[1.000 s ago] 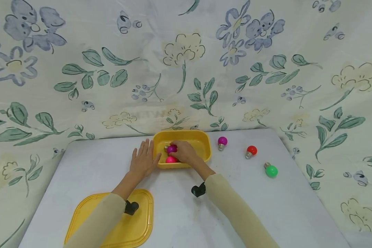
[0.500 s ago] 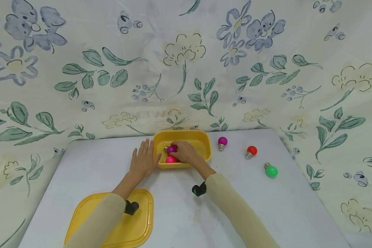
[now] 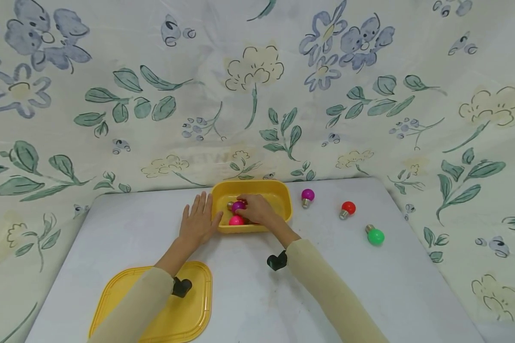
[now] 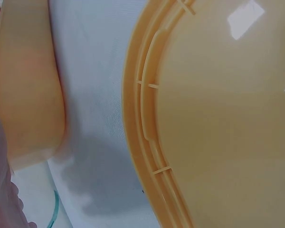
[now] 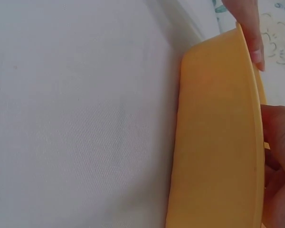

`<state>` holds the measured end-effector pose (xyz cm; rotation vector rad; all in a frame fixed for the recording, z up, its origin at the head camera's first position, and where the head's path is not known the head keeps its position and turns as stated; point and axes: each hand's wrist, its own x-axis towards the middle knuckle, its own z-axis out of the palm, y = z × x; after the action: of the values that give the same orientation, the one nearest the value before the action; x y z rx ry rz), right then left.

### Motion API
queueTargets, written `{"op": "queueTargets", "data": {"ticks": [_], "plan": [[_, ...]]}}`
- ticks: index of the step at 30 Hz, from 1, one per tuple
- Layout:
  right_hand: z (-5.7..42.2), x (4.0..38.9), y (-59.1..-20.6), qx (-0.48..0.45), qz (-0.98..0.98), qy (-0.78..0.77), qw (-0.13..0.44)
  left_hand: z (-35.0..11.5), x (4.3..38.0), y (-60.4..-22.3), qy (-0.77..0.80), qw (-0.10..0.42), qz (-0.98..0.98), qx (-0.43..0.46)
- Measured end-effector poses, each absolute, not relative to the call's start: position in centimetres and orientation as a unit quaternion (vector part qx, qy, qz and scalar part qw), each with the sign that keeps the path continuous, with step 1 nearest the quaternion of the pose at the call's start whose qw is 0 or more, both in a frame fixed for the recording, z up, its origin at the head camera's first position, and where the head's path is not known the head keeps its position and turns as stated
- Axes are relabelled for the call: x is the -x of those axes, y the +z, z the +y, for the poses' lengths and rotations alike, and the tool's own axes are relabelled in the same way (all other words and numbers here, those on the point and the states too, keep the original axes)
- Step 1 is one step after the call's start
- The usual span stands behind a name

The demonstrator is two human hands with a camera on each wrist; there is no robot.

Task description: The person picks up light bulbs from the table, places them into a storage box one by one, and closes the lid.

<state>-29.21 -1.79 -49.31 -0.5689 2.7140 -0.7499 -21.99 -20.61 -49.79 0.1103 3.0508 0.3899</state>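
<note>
A yellow plastic box (image 3: 279, 205) stands at the back of the table. In it my right hand (image 3: 259, 209) reaches down with thumb and fingers around a purple light bulb (image 3: 238, 206), whose metal base points left. Just in front of that bulb lies a pink bulb (image 3: 236, 220). My left hand (image 3: 196, 221) has its fingers straight, the thumb right at the box's left rim. The right wrist view shows the right hand (image 5: 280, 156) over the near wall of the box (image 5: 218, 133), which hides the bulbs there.
Right of the box lie a purple bulb (image 3: 307, 196), a red bulb (image 3: 348, 208) and a green bulb (image 3: 375, 236). A yellow lid (image 3: 197, 305) lies flat at the front left, partly under the left sleeve. A flowered cloth (image 3: 257, 119) hangs behind the white table (image 3: 249, 286).
My right hand and the purple bulb in it have shifted very slightly inside the box. The left hand, lid and loose bulbs stay where they were.
</note>
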Motion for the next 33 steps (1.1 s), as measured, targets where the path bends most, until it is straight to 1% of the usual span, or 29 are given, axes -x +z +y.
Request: {"op": "queueTargets", "data": {"ticks": [6,21,29,33], "plan": [[-1.4,29.3,-49.2,0.191,0.935,-0.268,0.136,-20.6,22.0,-49.9,0.128,0.026,0.991,-0.037],[0.1,29.4,-48.7,0.192,0.925,-0.302,0.128,-20.6,22.2,-49.8,0.125,0.036,0.991,-0.036],[2.9,29.5,-48.6,0.207,0.904,-0.364,0.092,-20.5,22.0,-49.5,0.135,0.029,0.99,-0.036],[4.8,29.8,-48.3,0.206,0.905,-0.37,0.052,-20.5,22.0,-49.6,0.134,0.026,0.99,-0.04]]}}
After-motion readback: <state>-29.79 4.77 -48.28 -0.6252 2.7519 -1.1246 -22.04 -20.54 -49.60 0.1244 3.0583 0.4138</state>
